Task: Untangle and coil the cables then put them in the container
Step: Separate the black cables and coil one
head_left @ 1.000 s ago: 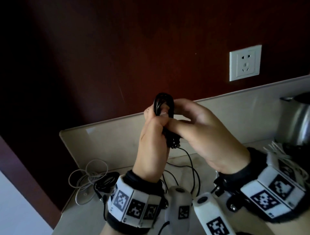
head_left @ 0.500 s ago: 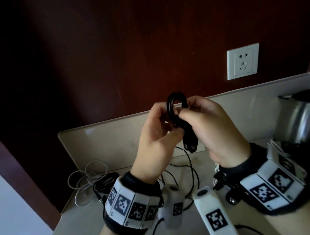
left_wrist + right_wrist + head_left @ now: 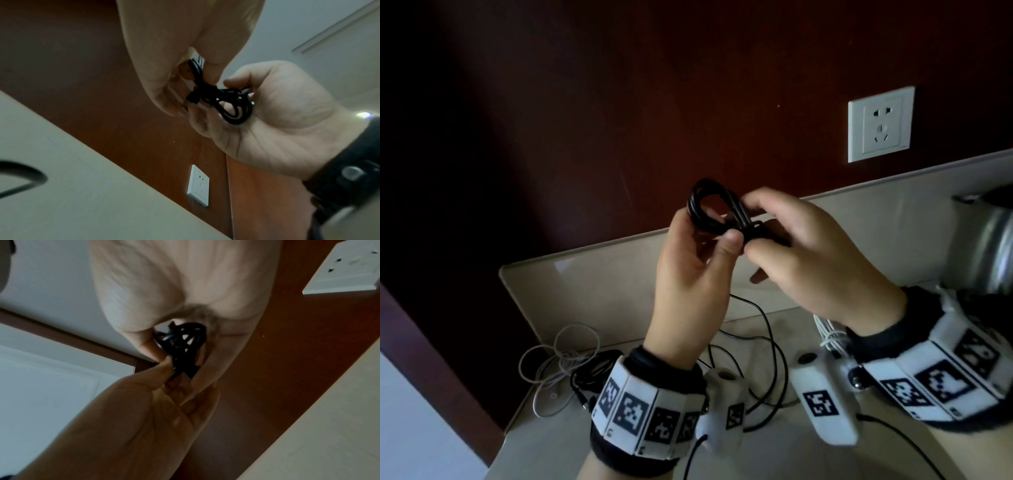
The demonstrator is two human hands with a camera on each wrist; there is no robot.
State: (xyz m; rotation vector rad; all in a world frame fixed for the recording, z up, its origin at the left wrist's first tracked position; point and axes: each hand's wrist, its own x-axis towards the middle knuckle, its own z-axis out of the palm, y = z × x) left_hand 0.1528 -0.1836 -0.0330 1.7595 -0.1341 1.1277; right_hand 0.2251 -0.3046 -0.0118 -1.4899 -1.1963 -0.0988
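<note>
The small coil of thin black cable (image 3: 717, 214) is held in mid-air above the pale stone counter (image 3: 599, 270), at 12 o'clock from the wrists. One second ago the coil stood upright between the hands, with a black strand seeming to run down from it; half a second ago it tilted toward 1 o'clock. It now lies nearly level, loop end at 9 o'clock, and no strand can be seen leaving the hands. Judgement: winding of this cable is about finished, and the wrap is being tightened round the coil's waist.

The left hand (image 3: 690, 281) pinches the loop end between thumb and fingers. The right hand (image 3: 811, 250) is curled round the bound end at 3 o'clock. The left wrist view shows cross-turns binding the coil (image 3: 221, 99); the right wrist view shows them blurred (image 3: 182, 345).

Count:
- Hands: two.
- Cable in hand: one.
- Loose thin black cable (image 3: 770, 329) on the counter at 6 o'clock: at least one; the exact count cannot be told.
- Tangled white cable (image 3: 561, 359) at 8 o'clock: one bundle, with a dark bundle just beside it.
- White cable bundle (image 3: 828, 334) under the right wrist: one.
- White wall socket (image 3: 880, 125) at 2 o'clock: one.
- Metal vessel (image 3: 986, 250) at 3 o'clock: one; whether it is the container cannot be told.
</note>
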